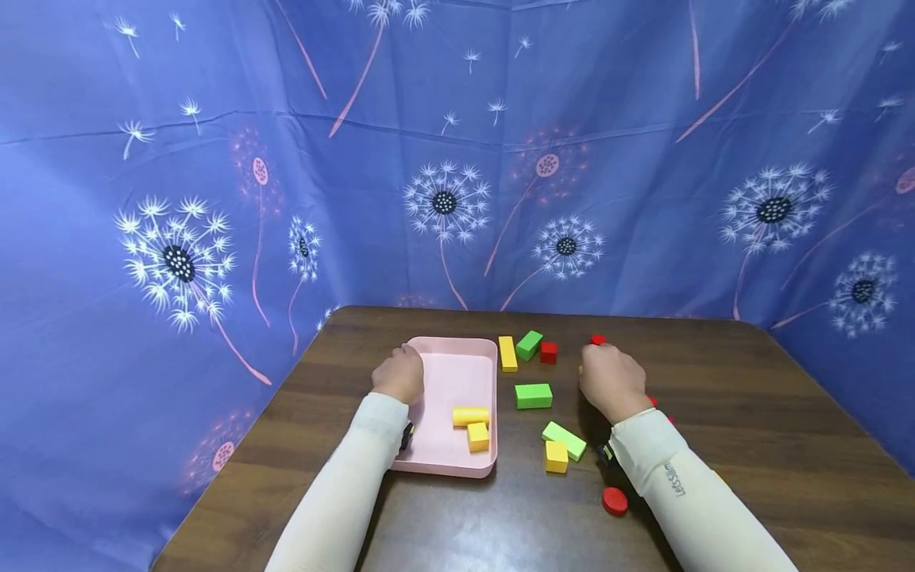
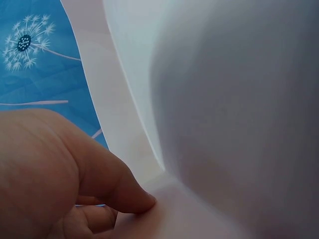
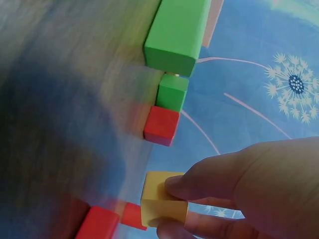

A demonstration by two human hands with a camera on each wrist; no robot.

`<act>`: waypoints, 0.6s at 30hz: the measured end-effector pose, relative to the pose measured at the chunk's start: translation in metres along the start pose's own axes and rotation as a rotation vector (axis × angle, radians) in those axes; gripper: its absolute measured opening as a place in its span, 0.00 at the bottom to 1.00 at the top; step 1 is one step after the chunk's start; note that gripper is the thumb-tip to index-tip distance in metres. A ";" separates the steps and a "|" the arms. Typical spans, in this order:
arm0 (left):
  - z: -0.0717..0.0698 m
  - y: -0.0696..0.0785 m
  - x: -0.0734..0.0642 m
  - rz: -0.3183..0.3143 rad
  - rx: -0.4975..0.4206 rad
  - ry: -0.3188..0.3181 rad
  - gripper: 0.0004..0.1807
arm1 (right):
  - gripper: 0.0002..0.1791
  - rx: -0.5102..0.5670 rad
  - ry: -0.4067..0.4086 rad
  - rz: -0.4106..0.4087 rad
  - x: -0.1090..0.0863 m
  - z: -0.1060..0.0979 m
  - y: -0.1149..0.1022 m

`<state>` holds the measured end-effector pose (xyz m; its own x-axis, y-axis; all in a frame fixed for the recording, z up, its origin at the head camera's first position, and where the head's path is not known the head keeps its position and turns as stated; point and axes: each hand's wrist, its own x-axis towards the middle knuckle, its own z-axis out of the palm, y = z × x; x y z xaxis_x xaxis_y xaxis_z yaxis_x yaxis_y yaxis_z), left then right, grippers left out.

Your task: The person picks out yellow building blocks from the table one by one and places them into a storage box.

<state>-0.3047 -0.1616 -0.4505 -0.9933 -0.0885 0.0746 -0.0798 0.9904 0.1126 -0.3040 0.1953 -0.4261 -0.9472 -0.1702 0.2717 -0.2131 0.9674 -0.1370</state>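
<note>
Pink tray: left rim is gripped by the left hand, fingers curled over it. Best held level, as a yellow cylinder and a yellow cube lie loose inside. Right of the tray, the yellow block is pinched between thumb and fingertips of the right hand, opened only to block width. Pressure is best put on opposite flat faces, and any lift made straight up so the red blocks nearby aren't knocked. Contact with the table can't be judged; head view is blocked by the hand. Block looks cube-like, plain yellow, lower face darker. Farther back, a red cube and a green block are seen, then blue cloth.
</note>
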 end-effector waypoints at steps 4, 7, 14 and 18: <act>0.001 -0.003 -0.002 -0.007 -0.007 0.001 0.34 | 0.07 -0.032 0.055 -0.007 -0.001 -0.001 -0.004; 0.001 -0.001 -0.002 -0.002 -0.010 0.009 0.34 | 0.08 -0.039 0.071 -0.005 -0.003 -0.004 -0.007; 0.000 0.001 -0.001 0.005 -0.013 0.026 0.34 | 0.09 -0.016 0.069 -0.009 -0.007 -0.013 -0.016; 0.000 0.000 -0.001 0.002 -0.010 0.020 0.34 | 0.16 -0.013 0.090 -0.025 -0.008 -0.016 -0.022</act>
<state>-0.3038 -0.1620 -0.4508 -0.9915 -0.0886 0.0947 -0.0768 0.9895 0.1223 -0.2885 0.1787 -0.4099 -0.9162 -0.1768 0.3596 -0.2323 0.9656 -0.1171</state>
